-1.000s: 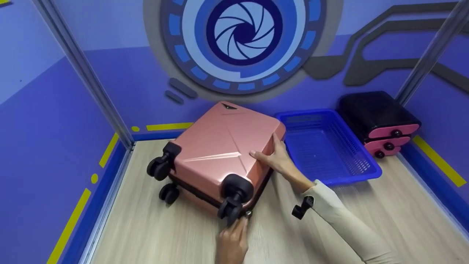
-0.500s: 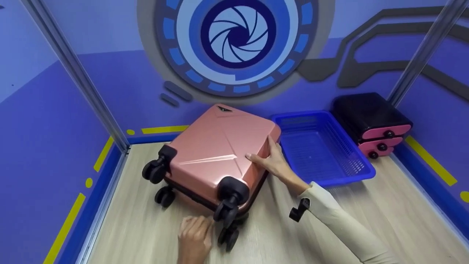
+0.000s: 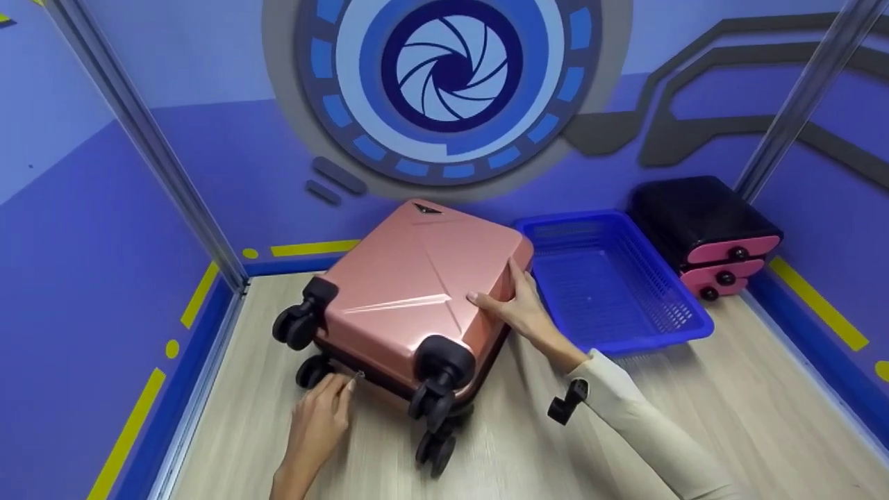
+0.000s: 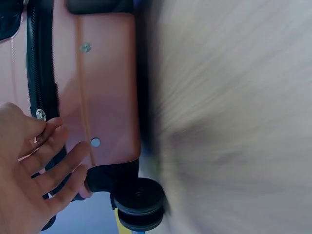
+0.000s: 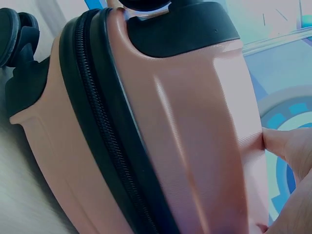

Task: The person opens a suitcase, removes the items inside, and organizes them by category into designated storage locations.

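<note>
A rose-pink hard-shell suitcase (image 3: 410,271) lies flat with its black wheels pointing to the near left. My left hand (image 3: 316,423) is at the wheeled end, pinching a small metal zipper pull (image 4: 40,114) between thumb and index finger; the other fingers spread beside the lower shell. A black zipper (image 5: 112,141) runs along the suitcase's side, its teeth meshed where the right wrist view shows them. My right hand (image 3: 524,312) rests on the right long edge, thumb on the upper shell and fingers extended against the side, partly hidden.
To the right of the suitcase stands a blue plastic basket (image 3: 701,326). Behind it, in the right corner, is a black box with pink drawer fronts (image 3: 705,215). Blue printed walls (image 3: 208,160) enclose the wood-look surface (image 3: 555,458) at the left, back and right.
My left hand has travelled left along the wheeled end, from the near-right corner wheel to near the left lower wheel. The lower right wheel came into view. My right hand stays on the edge.
</note>
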A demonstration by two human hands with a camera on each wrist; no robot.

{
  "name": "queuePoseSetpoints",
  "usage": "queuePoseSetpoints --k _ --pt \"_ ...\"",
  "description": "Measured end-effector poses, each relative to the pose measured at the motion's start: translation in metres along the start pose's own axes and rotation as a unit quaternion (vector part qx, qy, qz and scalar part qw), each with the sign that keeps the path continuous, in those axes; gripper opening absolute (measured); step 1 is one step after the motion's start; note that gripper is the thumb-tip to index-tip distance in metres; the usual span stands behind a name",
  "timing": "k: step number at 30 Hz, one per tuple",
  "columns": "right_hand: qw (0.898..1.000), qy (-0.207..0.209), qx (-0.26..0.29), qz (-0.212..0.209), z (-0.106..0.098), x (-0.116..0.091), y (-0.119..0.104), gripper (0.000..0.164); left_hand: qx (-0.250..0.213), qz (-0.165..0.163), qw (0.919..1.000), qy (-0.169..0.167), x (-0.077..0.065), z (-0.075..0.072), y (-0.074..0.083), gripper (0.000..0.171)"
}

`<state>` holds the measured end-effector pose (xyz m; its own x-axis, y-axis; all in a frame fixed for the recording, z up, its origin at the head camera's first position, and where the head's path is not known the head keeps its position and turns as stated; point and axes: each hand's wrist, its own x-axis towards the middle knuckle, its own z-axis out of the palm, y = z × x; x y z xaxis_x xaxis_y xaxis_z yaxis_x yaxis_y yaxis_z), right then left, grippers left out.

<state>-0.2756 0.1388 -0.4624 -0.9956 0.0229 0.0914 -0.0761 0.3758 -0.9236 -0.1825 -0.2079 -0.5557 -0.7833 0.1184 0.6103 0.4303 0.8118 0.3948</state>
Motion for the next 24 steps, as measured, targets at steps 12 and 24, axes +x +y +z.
queuePoseSetpoints --k 12,24 --pt "0.988 -0.052 0.103 0.101 0.005 -0.025 -0.008 0.111 -0.019 0.104 0.9932 0.047 0.000 0.013 0.006 0.019" --pt "0.944 -0.172 0.241 0.144 -0.057 0.042 0.028 0.078 -0.012 0.215 0.9762 0.023 -0.002 0.044 0.069 0.017"
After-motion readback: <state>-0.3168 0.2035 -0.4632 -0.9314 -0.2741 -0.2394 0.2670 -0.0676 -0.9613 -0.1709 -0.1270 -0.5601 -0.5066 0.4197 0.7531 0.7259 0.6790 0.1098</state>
